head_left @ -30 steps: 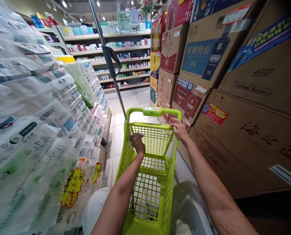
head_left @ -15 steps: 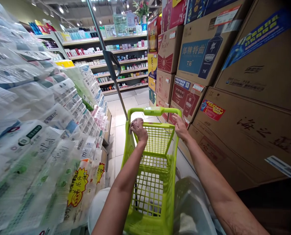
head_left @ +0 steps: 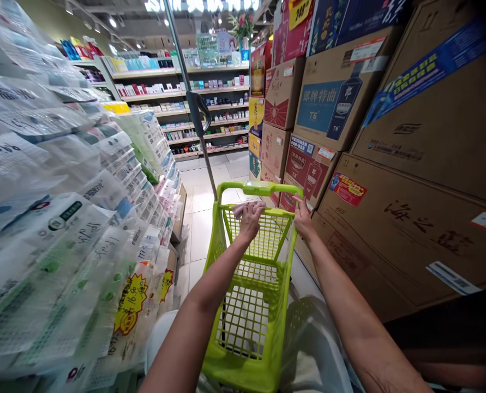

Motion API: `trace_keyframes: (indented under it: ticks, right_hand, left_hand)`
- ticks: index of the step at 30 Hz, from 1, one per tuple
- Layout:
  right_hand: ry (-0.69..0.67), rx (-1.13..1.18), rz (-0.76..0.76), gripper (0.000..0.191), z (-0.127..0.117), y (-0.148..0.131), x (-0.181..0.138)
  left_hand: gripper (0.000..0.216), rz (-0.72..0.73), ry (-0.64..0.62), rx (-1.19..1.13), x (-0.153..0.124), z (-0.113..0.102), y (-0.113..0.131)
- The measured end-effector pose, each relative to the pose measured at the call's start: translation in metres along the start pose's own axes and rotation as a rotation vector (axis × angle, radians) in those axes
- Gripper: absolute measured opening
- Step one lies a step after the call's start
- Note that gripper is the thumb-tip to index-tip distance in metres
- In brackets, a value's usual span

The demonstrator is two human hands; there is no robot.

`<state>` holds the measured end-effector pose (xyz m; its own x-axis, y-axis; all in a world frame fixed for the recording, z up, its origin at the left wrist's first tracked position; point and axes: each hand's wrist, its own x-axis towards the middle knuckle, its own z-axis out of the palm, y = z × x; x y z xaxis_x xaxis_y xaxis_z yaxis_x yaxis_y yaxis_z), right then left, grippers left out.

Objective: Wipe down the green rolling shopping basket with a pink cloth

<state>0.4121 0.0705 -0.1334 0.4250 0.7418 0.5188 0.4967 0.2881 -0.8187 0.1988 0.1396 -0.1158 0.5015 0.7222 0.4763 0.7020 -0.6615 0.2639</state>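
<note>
A lime-green plastic shopping cart stands in front of me, its grid basket holding nothing I can see. My left hand is closed on a pinkish-grey cloth, pressed against the top edge of the basket's upper grid panel. At the cart's right upper corner, my right hand is wrapped round the green frame, just below the end of the handle bar. A metal pole with a dark grip rises beside the cart's left corner.
Plastic-wrapped paper packs are piled on the left. Cardboard boxes form a tall wall on the right. A translucent grey bin sits close to the cart's right side. Tiled floor leads to stocked shelves.
My left hand has slid the cloth rightward, from the cart's left upper corner onto the panel's top edge. My right hand stays at the right corner, its fingers now closed round the frame.
</note>
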Motion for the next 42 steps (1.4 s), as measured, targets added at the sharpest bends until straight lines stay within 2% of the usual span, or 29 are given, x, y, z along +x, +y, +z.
trace_keyframes:
  ticks: [2,5,8,10,15,19,23,26,29,32,39,42]
  right_hand:
    - [0.014,-0.023,-0.030,0.045,0.001,0.004,0.001]
    - [0.027,-0.040,-0.044,0.043,0.004,0.008,0.003]
    - [0.059,-0.028,-0.020,0.042,0.009,0.011,0.006]
    - [0.053,-0.004,0.007,0.042,0.012,0.011,0.009]
    - [-0.104,0.018,0.078,0.036,0.009,0.012,0.022]
    - [-0.142,-0.077,0.063,0.036,0.005,0.009,0.025]
    - [-0.073,-0.207,0.069,0.044,0.003,0.002,0.014]
    - [-0.023,-0.248,0.100,0.048,0.000,-0.003,0.004]
    - [0.006,-0.244,0.118,0.048,-0.003,-0.008,0.000]
    - [0.035,-0.241,0.117,0.047,-0.004,-0.012,-0.001]
    - [0.046,-0.267,0.072,0.045,-0.006,-0.008,-0.004]
    - [0.057,-0.278,0.072,0.043,-0.003,-0.004,-0.008]
  left_hand:
    - [0.061,0.021,-0.054,0.037,0.003,-0.019,-0.025]
    - [0.057,-0.085,-0.060,0.071,0.003,-0.049,-0.059]
    - [0.058,-0.149,-0.021,-0.049,-0.009,-0.064,-0.064]
    - [0.060,-0.102,-0.043,-0.202,-0.021,-0.059,-0.046]
    - [0.077,0.067,-0.252,-0.485,-0.051,-0.021,0.031]
    - [0.063,0.104,-0.306,-0.573,-0.084,-0.009,0.069]
    - [0.049,0.176,-0.302,-0.450,-0.136,-0.023,0.082]
    - [0.047,0.170,-0.325,-0.245,-0.156,-0.037,0.097]
    - [0.047,0.141,-0.326,-0.041,-0.149,-0.045,0.117]
    - [0.041,0.136,-0.301,0.048,-0.137,-0.044,0.130]
    - [0.030,0.096,-0.200,0.071,-0.142,-0.032,0.126]
    - [0.025,0.058,-0.149,0.068,-0.136,-0.031,0.124]
